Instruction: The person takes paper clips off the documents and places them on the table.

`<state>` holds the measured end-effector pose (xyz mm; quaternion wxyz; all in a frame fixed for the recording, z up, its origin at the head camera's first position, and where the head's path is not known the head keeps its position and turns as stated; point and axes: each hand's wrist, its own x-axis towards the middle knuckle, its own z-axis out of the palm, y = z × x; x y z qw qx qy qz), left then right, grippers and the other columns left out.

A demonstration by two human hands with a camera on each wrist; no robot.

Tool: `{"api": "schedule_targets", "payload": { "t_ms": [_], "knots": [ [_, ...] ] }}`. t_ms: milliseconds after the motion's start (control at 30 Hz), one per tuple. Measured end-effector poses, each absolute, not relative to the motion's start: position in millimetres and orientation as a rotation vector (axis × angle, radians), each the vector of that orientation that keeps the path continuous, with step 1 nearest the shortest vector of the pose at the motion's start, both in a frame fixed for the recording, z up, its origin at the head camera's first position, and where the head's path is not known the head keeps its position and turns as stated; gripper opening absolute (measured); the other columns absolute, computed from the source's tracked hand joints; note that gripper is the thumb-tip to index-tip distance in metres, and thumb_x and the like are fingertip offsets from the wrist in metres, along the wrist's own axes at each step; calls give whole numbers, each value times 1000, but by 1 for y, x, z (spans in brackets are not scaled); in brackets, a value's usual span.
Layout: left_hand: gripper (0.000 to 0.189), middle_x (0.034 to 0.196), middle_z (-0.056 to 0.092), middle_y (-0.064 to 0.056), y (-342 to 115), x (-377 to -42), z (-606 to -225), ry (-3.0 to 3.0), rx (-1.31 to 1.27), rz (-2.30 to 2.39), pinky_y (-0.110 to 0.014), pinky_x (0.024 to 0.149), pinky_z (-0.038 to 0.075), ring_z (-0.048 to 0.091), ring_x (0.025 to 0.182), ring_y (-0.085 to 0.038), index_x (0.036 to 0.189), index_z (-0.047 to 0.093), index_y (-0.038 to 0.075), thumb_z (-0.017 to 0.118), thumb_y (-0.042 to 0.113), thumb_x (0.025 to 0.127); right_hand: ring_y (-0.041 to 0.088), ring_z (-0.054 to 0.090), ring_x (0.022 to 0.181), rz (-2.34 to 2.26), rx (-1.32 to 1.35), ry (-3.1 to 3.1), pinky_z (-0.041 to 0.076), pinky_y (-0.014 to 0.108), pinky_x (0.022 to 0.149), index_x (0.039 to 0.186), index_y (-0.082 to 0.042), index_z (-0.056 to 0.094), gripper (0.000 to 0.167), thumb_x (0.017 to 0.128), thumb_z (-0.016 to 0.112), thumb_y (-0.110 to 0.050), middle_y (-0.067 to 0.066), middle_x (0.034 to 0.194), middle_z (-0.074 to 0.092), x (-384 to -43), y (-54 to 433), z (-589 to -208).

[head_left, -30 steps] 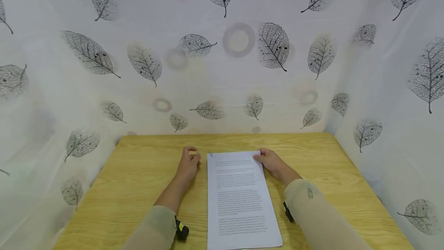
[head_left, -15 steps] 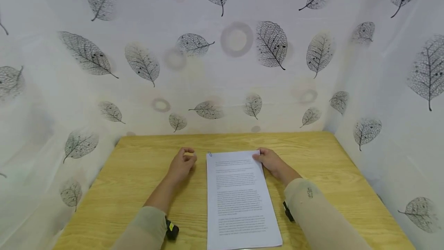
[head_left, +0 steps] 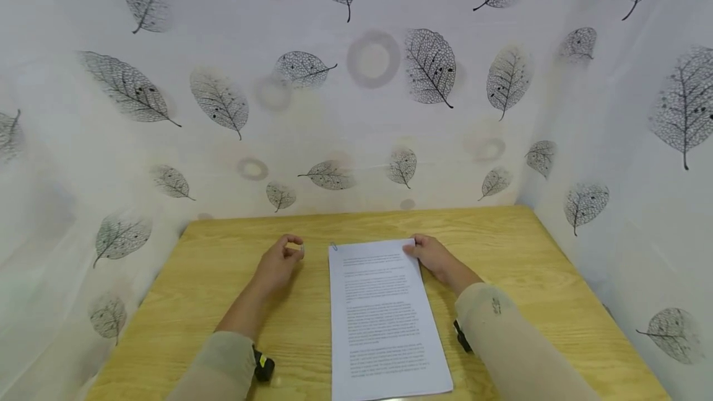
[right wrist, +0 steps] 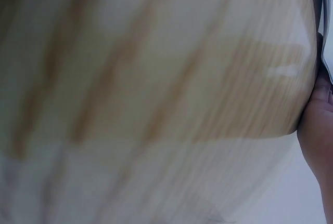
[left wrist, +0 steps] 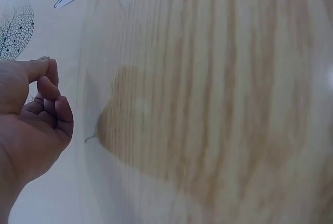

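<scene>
A stack of printed sheets (head_left: 379, 320) lies on the wooden table in the head view. At its upper left corner sits a bluish paper clip (head_left: 333, 247), seen in the left wrist view as a blue paper clip (left wrist: 60, 0) on the sheet's corner. My right hand (head_left: 437, 258) grips the upper right corner, thumb on top; the right wrist view catches only part of this hand (right wrist: 318, 115) at its edge. To the left of the stack, my left hand (head_left: 275, 265) is raised, thumb and forefinger pinching a small thin thing (left wrist: 48, 58), too small to identify.
The wooden table (head_left: 535, 302) extends on both sides of the stack. Behind it and at both sides hangs a white curtain (head_left: 356, 122) with a leaf print. A black wrist camera (head_left: 263, 366) is strapped at the left sleeve.
My left hand has moved left, away from the clipped corner, still pinching. My right hand stays on the stack's corner. The head view has shifted slightly.
</scene>
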<state>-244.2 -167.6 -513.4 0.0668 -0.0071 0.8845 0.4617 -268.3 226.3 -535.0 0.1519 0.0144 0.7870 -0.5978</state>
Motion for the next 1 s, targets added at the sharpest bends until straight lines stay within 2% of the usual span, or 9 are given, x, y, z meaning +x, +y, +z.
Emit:
{"api": "schedule_targets", "payload": {
  "t_ms": [200,533,667,833,1000],
  "knots": [
    [27,117,74,-11,-171,-250,-514,2753,38,1236,-33,80,54,69,96,-23,137,59,18,61,23,111,15,62,97,-1708,28,2264,50,26,86,113,-1,62,14,112,58,-14,9,112,74,-266,227,-532],
    [23,118,74,-13,-174,-261,-523,2840,95,1051,-48,94,58,71,105,-28,134,59,17,59,20,111,15,61,96,-1713,33,2257,49,27,85,109,-3,60,12,112,59,-15,7,109,73,-268,226,-532],
    [21,116,75,-14,-173,-262,-524,2887,126,966,-48,91,58,70,99,-27,132,59,16,58,19,111,16,60,97,-1711,33,2259,48,27,86,109,-3,60,12,112,59,-15,7,109,73,-268,225,-532],
    [18,104,73,-11,-174,-264,-526,2964,190,872,-43,83,57,64,85,-22,128,60,12,59,15,110,17,59,98,-1706,46,2263,48,28,86,108,-3,60,12,112,58,-15,6,108,71,-267,224,-531],
    [17,100,71,-9,-175,-266,-526,2988,205,859,-39,79,55,61,82,-20,127,61,11,60,14,110,16,60,98,-1711,59,2263,48,27,87,111,-2,61,12,112,58,-14,7,110,73,-267,225,-531]
  ]
}}
